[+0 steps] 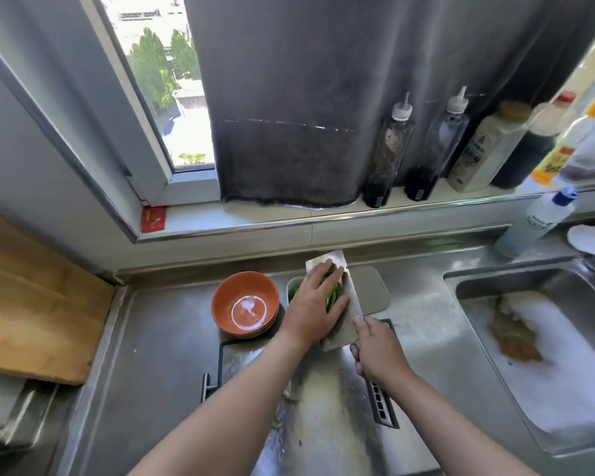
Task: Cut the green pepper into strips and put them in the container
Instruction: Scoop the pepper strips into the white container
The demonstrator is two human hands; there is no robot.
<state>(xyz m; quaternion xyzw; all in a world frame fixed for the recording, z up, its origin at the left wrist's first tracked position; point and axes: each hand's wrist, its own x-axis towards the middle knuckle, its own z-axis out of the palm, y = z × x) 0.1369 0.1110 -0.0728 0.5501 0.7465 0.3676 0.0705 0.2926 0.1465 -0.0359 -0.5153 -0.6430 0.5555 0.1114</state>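
Stainless steel bench (152, 355) below a window: the left grip (311, 304), fingers flat and released, presses green pepper strips (332, 298) against the broad steel cleaver (350, 304), over the pale rectangular container (294, 283) beside a round orange bowl (244, 304). The right grip (377, 348) is clenched round the cleaver's handle.

Both our bare arms reach forward from the near side of the knife (349, 319). Our left hand (311, 304) lies palm down on the left side of the knife. Its fingers are straight and a bit spread, and they press the green pepper strips (332, 298) against the blade. Our right hand (378, 348) is at the near end of the knife, with its fingers curled round the handle. One finger stretches up onto the blade. Our two wrists are near each other but apart.
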